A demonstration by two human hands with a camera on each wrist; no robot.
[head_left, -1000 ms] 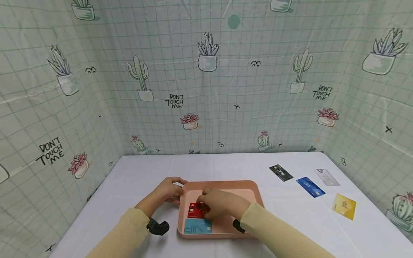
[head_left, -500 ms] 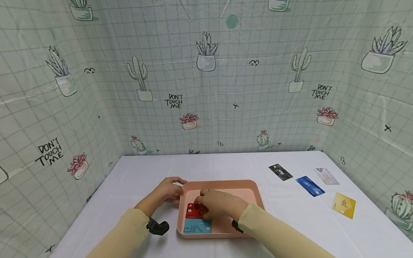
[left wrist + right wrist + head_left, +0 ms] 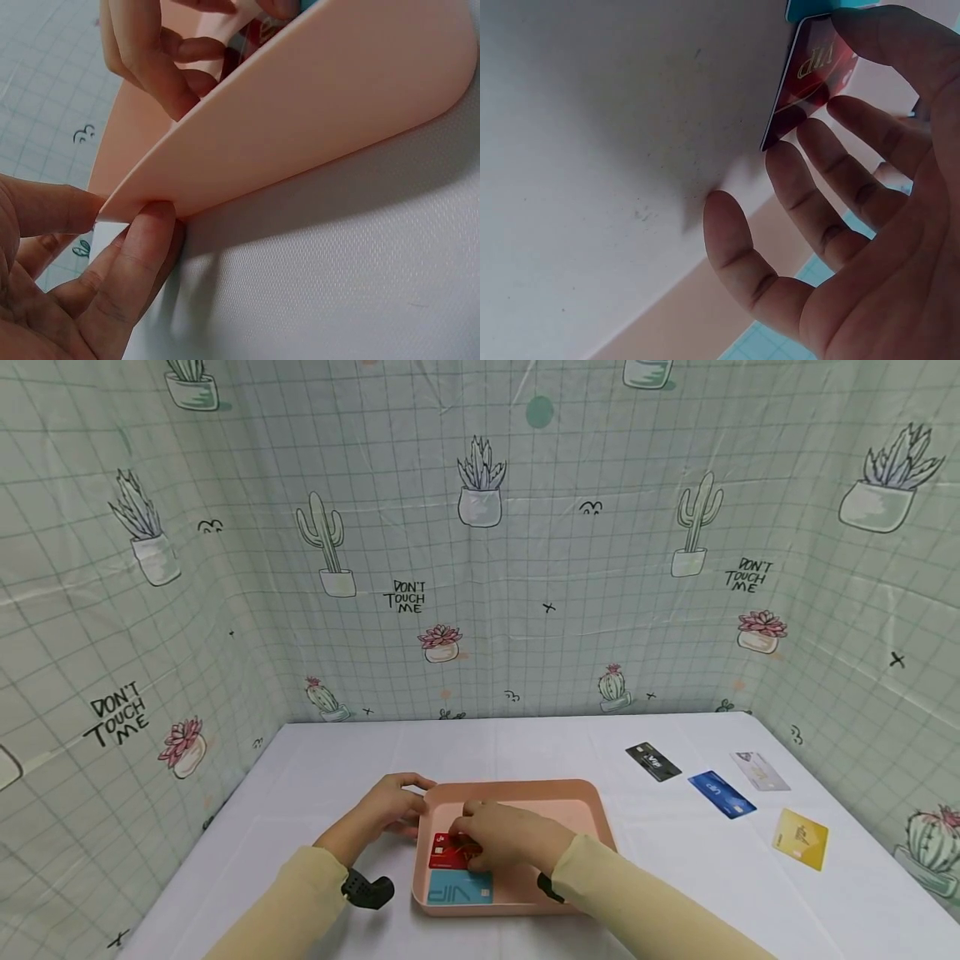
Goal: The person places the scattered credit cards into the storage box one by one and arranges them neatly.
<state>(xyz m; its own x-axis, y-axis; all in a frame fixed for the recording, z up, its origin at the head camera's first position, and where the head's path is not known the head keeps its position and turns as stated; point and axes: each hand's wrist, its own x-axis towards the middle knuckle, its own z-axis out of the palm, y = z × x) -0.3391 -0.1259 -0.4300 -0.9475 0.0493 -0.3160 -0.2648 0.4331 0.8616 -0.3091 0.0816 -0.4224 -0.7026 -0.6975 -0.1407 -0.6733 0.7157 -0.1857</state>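
Observation:
A shallow pink tray [image 3: 585, 806] lies on the white table. My left hand [image 3: 392, 802] holds its far left corner; in the left wrist view, the fingers [image 3: 146, 240] press the outside of the wall by the rim. Inside the tray, my right hand [image 3: 513, 835] grips a red VIP card [image 3: 444, 852] by its opposite edges, thumb on one edge and fingertips on the other, as the right wrist view shows. That card [image 3: 810, 71] lies against the tray's left side, partly covered by the hand. Just in front of it, a light blue VIP card [image 3: 460, 887] sits in the near left corner.
Right of the tray, a black card [image 3: 653, 762], a blue card [image 3: 722, 794], a silvery white card [image 3: 760, 772] and a yellow card [image 3: 801, 840] lie spread out on the table [image 3: 675, 893]. A cactus-print cloth [image 3: 517, 552] hangs behind and at both sides.
My right hand has slid the red card slightly left, so its left edge now lines up roughly with the light blue card's. The left hand stays on the tray corner.

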